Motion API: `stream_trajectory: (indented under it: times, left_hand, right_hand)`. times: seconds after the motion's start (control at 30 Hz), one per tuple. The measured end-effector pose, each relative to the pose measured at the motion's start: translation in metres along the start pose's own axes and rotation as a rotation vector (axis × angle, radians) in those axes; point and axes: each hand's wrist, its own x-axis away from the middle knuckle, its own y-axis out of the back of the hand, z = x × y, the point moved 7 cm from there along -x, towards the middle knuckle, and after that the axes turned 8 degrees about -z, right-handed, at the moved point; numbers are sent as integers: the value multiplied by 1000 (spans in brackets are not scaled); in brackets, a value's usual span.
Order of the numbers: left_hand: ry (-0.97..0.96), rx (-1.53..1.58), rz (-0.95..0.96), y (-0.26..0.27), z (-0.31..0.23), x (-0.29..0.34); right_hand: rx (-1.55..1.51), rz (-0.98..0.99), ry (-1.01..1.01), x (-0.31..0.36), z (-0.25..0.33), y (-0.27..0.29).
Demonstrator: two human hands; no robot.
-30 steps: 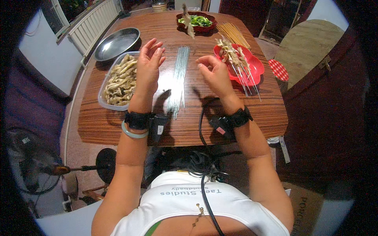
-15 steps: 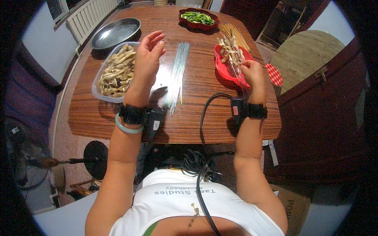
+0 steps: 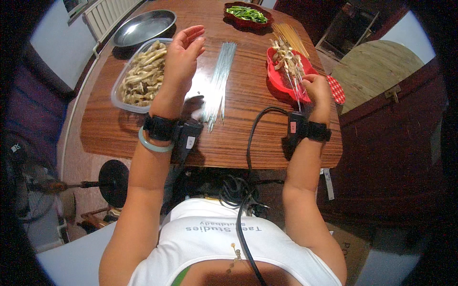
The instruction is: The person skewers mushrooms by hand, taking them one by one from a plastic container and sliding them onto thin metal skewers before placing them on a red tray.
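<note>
My left hand [image 3: 185,55] hovers beside the clear plastic tub [image 3: 116,93] of oyster mushroom strips [image 3: 142,76], its fingers loosely spread and holding nothing. On the right, a red scalloped tray [image 3: 278,82] holds several skewers threaded with mushroom pieces [image 3: 288,61]; their thin handles [image 3: 296,90] point toward me. Just right of those handles is my right hand [image 3: 318,93], fingers curled and fingertips close to the skewers but seemingly apart from them. Between my hands lies a bundle of bare silvery skewers [image 3: 220,78].
A round metal pan [image 3: 143,31] stands at the far left. Cut green stalks [image 3: 248,14] fill a dark red dish at the back. Threaded pale yellow sticks [image 3: 291,38] lie behind the red tray. A black cable [image 3: 249,148] runs from my right wrist across the table edge.
The mushroom skewer by my right hand has come down into the red tray, and the fingers now sit slightly off it. My left hand stays raised. The view has shifted a little.
</note>
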Motion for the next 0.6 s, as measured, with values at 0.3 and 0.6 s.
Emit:
stream_trajectory:
  times: [0.3, 0.6]
  left_hand:
    - [-70, 50, -54, 2, -6, -4]
    - [-158, 0, -149, 26, -11, -14]
  right_hand:
    - [-211, 80, 320, 32, 115, -28]
    - [179, 334, 458, 67, 191, -101]
